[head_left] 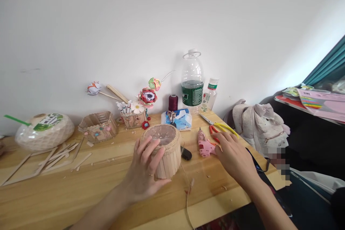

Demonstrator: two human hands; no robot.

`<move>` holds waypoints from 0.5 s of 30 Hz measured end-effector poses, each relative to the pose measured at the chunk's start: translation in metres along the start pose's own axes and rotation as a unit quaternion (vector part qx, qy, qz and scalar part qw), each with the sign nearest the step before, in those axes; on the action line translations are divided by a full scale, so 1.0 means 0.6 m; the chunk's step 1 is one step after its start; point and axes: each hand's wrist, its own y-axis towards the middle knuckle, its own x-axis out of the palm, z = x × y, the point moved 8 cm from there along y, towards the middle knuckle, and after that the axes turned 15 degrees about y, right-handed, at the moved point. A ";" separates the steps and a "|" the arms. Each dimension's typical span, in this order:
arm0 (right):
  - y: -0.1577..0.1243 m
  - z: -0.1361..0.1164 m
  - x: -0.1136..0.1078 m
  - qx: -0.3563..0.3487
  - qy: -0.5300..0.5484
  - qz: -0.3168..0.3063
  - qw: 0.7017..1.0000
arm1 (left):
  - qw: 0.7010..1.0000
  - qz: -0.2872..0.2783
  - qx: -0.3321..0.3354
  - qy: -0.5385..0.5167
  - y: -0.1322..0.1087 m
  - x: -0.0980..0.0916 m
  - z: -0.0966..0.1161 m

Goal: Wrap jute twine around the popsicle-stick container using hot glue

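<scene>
A round pot (169, 160) covered in upright wooden strips, its rim wound with twine, stands in front of me. My left hand (145, 165) holds its near left side, fingertips near the rim and thumb low along the wall. A loose strand of twine (187, 201) runs from the pot toward the table's front edge. To the right lies a pink hot glue gun (204, 145). My right hand (234, 154) is closed about its handle, which is partly hidden under the fingers. Red-handled pliers (212, 129) lie just beyond, partly covered by that hand.
Yellow-handled scissors (226, 127), a tissue pack (183, 119), purple thread (173, 103) and a large bottle (192, 90) stand or lie behind. Wooden strips (56, 158), a strip-covered basket (98, 131) and a wrapped coconut (44, 133) are left. A backpack (256, 125) is at right.
</scene>
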 end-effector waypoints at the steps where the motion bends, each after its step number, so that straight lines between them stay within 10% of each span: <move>1: -0.005 0.009 0.005 -0.003 -0.052 -0.035 0.998 | 1.000 0.001 -0.003 0.014 -0.002 0.002 0.000; 5: -0.020 0.023 0.024 0.000 -0.150 -0.123 0.981 | 0.998 0.019 -0.001 0.060 -0.008 0.006 0.003; 15: -0.008 0.031 0.038 0.010 -0.073 -0.083 0.994 | 0.992 0.075 0.070 0.072 -0.005 -0.015 0.031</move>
